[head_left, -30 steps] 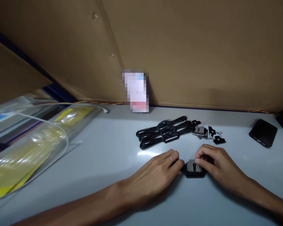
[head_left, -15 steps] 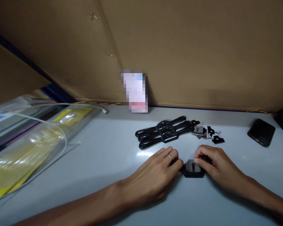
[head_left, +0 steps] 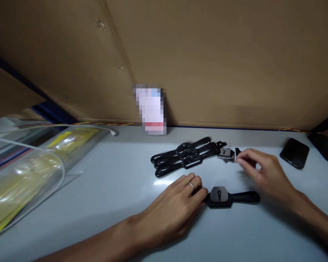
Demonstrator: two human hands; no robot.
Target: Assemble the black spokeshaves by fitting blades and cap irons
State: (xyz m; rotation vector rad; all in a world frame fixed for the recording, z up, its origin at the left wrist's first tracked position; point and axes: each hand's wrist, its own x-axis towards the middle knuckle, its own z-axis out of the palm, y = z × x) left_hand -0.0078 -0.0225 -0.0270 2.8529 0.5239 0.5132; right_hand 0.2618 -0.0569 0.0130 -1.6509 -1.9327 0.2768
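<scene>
My left hand (head_left: 177,203), a ring on one finger, is closed round the left handle of a black two-handled tool (head_left: 245,197) lying on the table. A grey metal plate (head_left: 215,195) with a keyhole slot sits on the tool's middle. My right hand (head_left: 262,171) is over the small parts, thumb and forefinger pinched together beside a small black piece (head_left: 237,151); what is between the fingertips is too small to make out. Left of these fingers lie grey plates (head_left: 224,154). Several similar black tool bodies (head_left: 190,158) lie side by side behind my left hand.
A black phone (head_left: 294,153) lies at the right. Clear plastic bags with yellow contents (head_left: 30,182) and a white cable (head_left: 113,132) cover the left side. A blurred-out card (head_left: 152,111) leans on the cardboard wall (head_left: 221,65) behind the table (head_left: 104,203).
My right hand has left the plate and tool and moved up and right to the small parts, uncovering the right handle. My left hand keeps its hold. The view has shifted slightly.
</scene>
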